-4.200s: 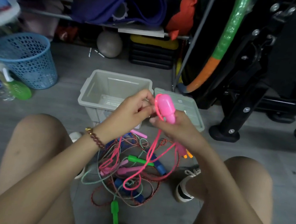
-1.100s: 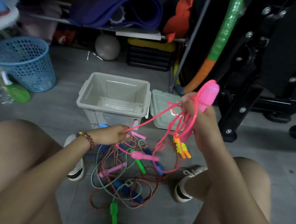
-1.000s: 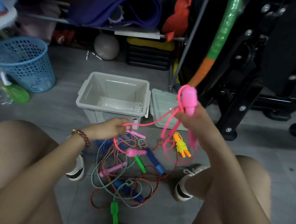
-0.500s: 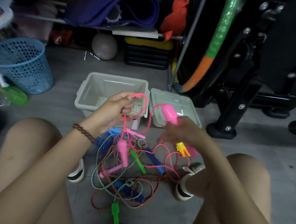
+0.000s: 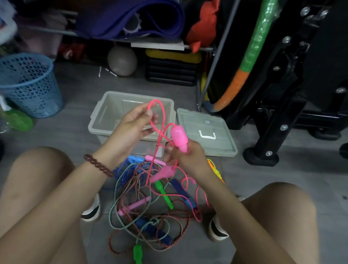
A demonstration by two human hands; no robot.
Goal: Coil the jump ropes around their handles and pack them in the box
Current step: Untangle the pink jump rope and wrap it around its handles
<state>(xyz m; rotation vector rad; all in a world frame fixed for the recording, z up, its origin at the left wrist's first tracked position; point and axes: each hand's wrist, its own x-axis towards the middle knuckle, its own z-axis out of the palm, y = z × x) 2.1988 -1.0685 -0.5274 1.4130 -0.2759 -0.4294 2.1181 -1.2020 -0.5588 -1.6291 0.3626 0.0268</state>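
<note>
My right hand (image 5: 189, 158) grips the bulbous pink handle (image 5: 179, 137) of a pink jump rope. My left hand (image 5: 131, 127) pinches a loop of the thin pink cord (image 5: 160, 111) and holds it up over the box. The rope's second pink handle (image 5: 163, 172) dangles below the hands. An open grey plastic box (image 5: 106, 112) stands on the floor in front of me. Between my feet lies a tangle of other ropes (image 5: 151, 219) with green, blue and pink handles.
The box's grey lid (image 5: 206, 133) lies to the right of it. A blue mesh basket (image 5: 26, 83) stands at the left. Black gym-machine legs (image 5: 272, 129) rise at the right. My knees flank the rope pile. A shelf with a purple mat (image 5: 133, 18) is behind.
My right hand came down from head height with the pink handle to just right of the box. My left hand rose from the pile, lifting a loop of pink cord over the box.
</note>
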